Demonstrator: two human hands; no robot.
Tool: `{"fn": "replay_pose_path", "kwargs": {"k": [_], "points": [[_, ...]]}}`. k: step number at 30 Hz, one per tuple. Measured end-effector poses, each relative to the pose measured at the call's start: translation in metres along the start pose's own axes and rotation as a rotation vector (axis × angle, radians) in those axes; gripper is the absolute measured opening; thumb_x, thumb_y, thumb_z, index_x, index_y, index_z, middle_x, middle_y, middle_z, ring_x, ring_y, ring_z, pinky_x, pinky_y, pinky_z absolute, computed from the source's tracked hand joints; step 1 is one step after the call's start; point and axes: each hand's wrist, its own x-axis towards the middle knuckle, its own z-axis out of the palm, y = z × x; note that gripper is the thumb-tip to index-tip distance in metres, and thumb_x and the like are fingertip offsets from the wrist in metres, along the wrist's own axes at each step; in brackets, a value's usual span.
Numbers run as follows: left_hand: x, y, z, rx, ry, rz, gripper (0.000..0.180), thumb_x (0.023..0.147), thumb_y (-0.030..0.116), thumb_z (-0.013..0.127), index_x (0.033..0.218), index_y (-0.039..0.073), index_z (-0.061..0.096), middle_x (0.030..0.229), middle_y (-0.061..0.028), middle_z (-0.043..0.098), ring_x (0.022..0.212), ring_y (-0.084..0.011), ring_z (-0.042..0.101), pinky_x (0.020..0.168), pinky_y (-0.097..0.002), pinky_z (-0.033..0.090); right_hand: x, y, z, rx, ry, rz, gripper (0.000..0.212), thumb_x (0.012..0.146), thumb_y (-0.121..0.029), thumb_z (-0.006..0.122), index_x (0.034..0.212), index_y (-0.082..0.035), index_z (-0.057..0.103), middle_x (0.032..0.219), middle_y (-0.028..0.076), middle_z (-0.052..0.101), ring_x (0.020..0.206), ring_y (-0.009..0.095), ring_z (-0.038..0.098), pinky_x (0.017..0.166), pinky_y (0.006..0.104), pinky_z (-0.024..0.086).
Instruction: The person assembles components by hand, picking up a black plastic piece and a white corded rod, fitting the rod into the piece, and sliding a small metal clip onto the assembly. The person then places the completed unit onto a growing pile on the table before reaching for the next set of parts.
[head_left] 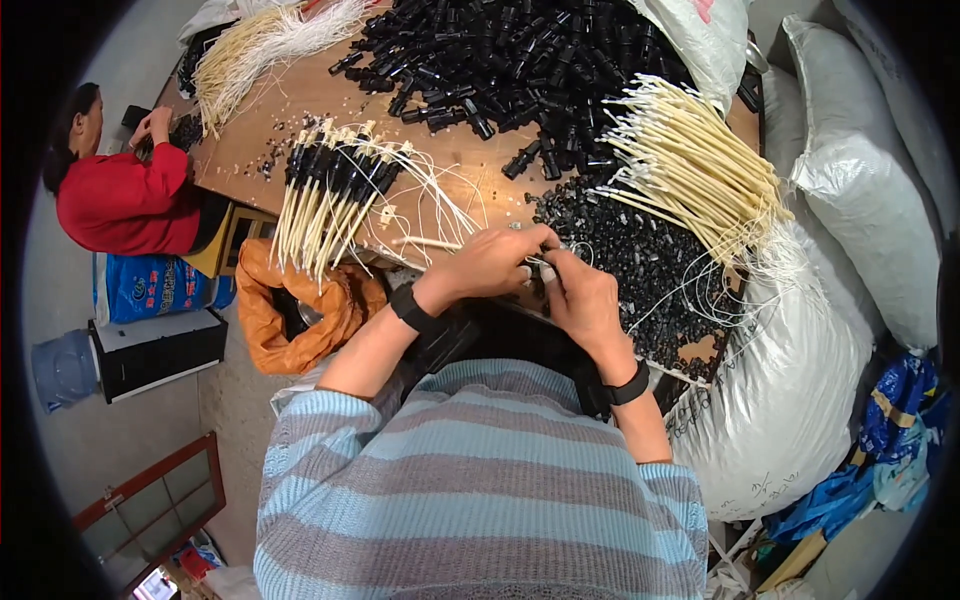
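Pinching at the tabletop's (455,155) near edge, mid-frame: left hand (488,264) and right hand (588,303) met fingertip to fingertip, nearly closed on a small piece (537,263), shape mostly hidden. A cream rod (425,243) stuck out leftward from the left hand; couldn't tell if gripped or just beneath. Thin white wire (583,246) looped just beside the right fingers. My read: doing it well meant bracing with the left, working only the right fingertips, leaving slack so the wire didn't kink or snag the black chips (640,255) to the right. Rod-and-tube bunch (343,185) sat left of centre, rod bundle (695,165) upper right, black tubes (520,60) top centre.
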Motion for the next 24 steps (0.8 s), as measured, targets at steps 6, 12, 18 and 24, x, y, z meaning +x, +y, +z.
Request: {"fn": "replay_pose_path", "kwargs": {"k": [6,12,18,24], "points": [[-0.002,0.007,-0.002,0.137,0.348,0.184,0.013,0.067,-0.003,0.057,0.077,0.004,0.062,0.080,-0.0085,0.063,0.077,-0.0295,0.060,0.073,-0.0362,0.049,0.000,0.000,0.003,0.039,0.085,0.001,0.015,0.085,-0.003,0.062,0.100,-0.005,0.062,0.080,0.016,0.064,0.069,0.034,0.064,0.058,0.0379,0.050],[-0.005,0.004,0.002,-0.046,0.349,0.320,0.017,0.070,-0.004,0.058,0.085,0.002,0.064,0.081,-0.0090,0.061,0.078,-0.0242,0.061,0.069,-0.0341,0.049,-0.003,-0.001,-0.005,0.269,0.023,0.015,0.014,0.085,-0.001,0.062,0.096,-0.003,0.068,0.078,0.016,0.065,0.066,0.028,0.065,0.059,0.0327,0.050],[0.044,-0.034,-0.002,0.284,0.413,-0.131,0.020,0.067,-0.001,0.064,0.087,0.003,0.064,0.082,-0.0140,0.063,0.080,-0.0334,0.062,0.069,-0.0406,0.049,-0.011,0.013,-0.006,0.131,0.163,0.288,0.010,0.084,-0.013,0.062,0.090,-0.008,0.069,0.062,0.015,0.060,0.053,0.030,0.060,0.051,0.0366,0.046],[0.043,-0.063,0.001,0.236,0.413,-0.151,0.033,0.065,-0.007,0.069,0.096,0.004,0.066,0.084,-0.0109,0.065,0.075,-0.0249,0.063,0.070,-0.0338,0.051,-0.018,0.022,-0.008,0.193,0.176,0.370,0.011,0.085,-0.012,0.063,0.089,-0.004,0.069,0.055,0.006,0.051,0.048,0.013,0.048,0.048,0.0285,0.039]]}}
